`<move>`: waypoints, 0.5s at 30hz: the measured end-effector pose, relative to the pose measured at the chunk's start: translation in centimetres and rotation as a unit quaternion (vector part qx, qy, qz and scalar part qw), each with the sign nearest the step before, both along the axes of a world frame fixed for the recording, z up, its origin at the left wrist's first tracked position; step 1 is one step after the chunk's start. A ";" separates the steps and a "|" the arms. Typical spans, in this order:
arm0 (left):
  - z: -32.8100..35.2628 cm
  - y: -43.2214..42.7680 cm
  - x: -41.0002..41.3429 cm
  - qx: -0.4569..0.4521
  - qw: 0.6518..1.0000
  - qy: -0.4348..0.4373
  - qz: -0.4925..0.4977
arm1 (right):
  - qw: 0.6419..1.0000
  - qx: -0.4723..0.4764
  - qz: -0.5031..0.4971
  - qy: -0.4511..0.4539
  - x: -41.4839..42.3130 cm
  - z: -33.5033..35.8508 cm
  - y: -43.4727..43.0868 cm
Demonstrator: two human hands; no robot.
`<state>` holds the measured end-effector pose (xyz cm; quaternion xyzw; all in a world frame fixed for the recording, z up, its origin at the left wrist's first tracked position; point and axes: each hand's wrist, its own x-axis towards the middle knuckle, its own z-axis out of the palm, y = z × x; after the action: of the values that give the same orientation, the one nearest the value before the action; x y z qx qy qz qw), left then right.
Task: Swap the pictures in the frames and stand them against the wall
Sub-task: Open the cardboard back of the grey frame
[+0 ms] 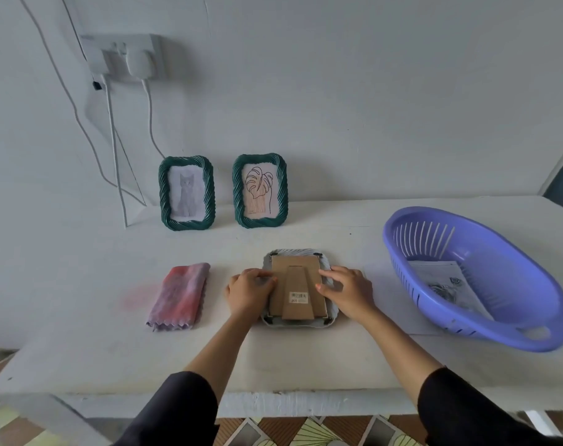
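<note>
1. A white frame (294,252) lies face down on the table (113,317), near the front edge and just in front of me, with its cardboard back (297,278) turned up.
2. My left hand (249,292) is at the left side of this frame. Its fingers are bent and the tips touch the left edge of the cardboard back. I cannot tell if they pinch anything.
3. My right hand (347,289) rests on the right side, with the fingers spread and nearly straight, holding nothing.
4. The green frame with the cat (209,191) and the green frame with the leaf (238,191) stand upright, side by side, against the wall (370,107).
5. A folded pink and purple cloth (180,297) lies left of my left hand.
6. A purple basket (399,239) stands at the right, with paper sheets (444,278) inside.
</note>
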<state>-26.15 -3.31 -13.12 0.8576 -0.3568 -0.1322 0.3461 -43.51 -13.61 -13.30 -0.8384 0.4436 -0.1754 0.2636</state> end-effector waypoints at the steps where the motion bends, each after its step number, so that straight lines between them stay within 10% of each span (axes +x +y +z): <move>1: -0.1 0.0 0.0 -0.007 1.000 0.003 0.005 | 1.000 -0.005 0.001 0.000 0.0 -0.1 -0.1; 15: 0.8 -0.4 -0.5 -0.081 0.986 0.129 0.061 | 1.000 -0.020 0.005 0.014 0.0 -0.6 -0.3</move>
<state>-26.69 -3.67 -12.33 0.8225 -0.2661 -0.1906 0.4651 -43.52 -13.93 -13.90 -0.8483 0.4393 -0.1707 0.2414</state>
